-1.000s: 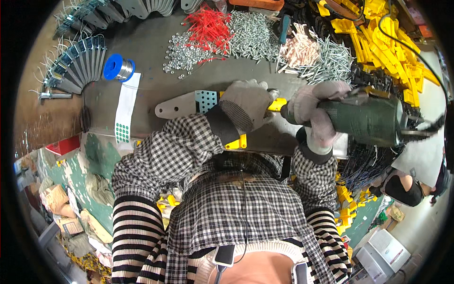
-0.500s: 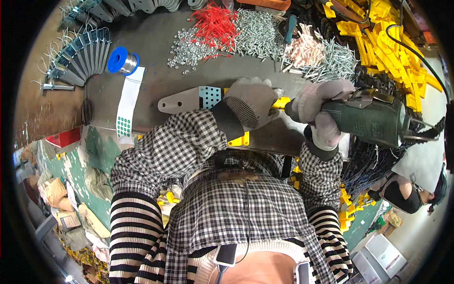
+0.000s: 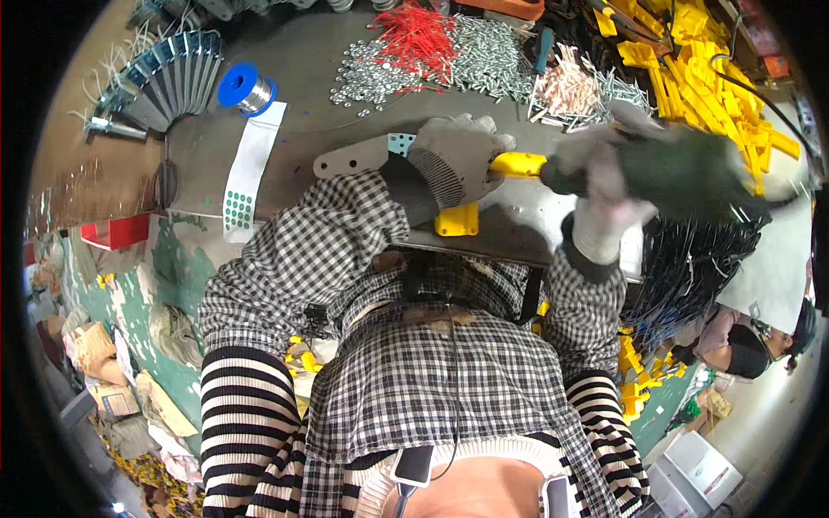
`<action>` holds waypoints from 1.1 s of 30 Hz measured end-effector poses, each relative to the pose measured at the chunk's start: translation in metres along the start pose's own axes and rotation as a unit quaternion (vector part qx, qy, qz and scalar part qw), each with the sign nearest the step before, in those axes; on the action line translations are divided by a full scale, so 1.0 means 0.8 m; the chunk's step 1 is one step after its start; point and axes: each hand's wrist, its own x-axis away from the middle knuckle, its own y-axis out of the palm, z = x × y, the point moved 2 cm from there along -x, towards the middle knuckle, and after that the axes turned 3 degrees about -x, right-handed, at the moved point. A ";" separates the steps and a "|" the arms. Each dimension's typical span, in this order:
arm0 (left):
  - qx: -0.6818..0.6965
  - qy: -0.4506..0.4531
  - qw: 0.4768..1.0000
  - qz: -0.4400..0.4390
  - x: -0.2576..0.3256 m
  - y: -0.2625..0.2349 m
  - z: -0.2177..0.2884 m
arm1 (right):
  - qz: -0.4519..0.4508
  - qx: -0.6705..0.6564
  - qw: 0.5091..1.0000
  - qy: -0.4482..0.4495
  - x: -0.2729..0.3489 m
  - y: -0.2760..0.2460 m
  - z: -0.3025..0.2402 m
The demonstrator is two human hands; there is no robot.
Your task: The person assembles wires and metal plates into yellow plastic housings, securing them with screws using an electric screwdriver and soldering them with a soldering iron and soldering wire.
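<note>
My gloved left hand (image 3: 458,160) is closed around a yellow plastic part (image 3: 518,165), whose end sticks out to the right of the fingers. A flat grey metal plate with holes (image 3: 352,160) and a light-blue perforated strip (image 3: 400,143) show on the hand's left side; the fingers hide how they join. Below the palm is a yellow block (image 3: 458,220). My gloved right hand (image 3: 607,203), smeared by motion, grips a dark green power tool (image 3: 691,171). The tool's nose points left, close to the end of the yellow part. Whether they touch is unclear.
Along the bench's far side lie clear beads or nuts (image 3: 367,76), red ties (image 3: 414,39), screws (image 3: 490,59), pale pegs (image 3: 567,88) and yellow parts (image 3: 699,78). A solder spool (image 3: 247,90), a white strip (image 3: 252,168) and fanned metal assemblies (image 3: 168,82) are at left. Black cables (image 3: 699,268) hang at right.
The power tool and my right hand have moved up and blurred. More of the yellow part shows beside my left hand, and less of the light-blue strip. The whole view has shifted slightly.
</note>
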 end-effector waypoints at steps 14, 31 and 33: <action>0.004 0.036 0.999 0.007 -0.007 0.035 -0.028 | -0.358 -0.230 0.899 0.101 0.054 0.048 0.000; 0.027 0.016 0.998 0.049 -0.014 0.034 -0.015 | 0.022 -0.164 0.983 0.076 0.094 -0.008 0.040; 0.014 0.003 0.998 0.057 -0.001 0.033 -0.016 | -0.173 -0.195 0.964 0.059 0.053 0.031 0.007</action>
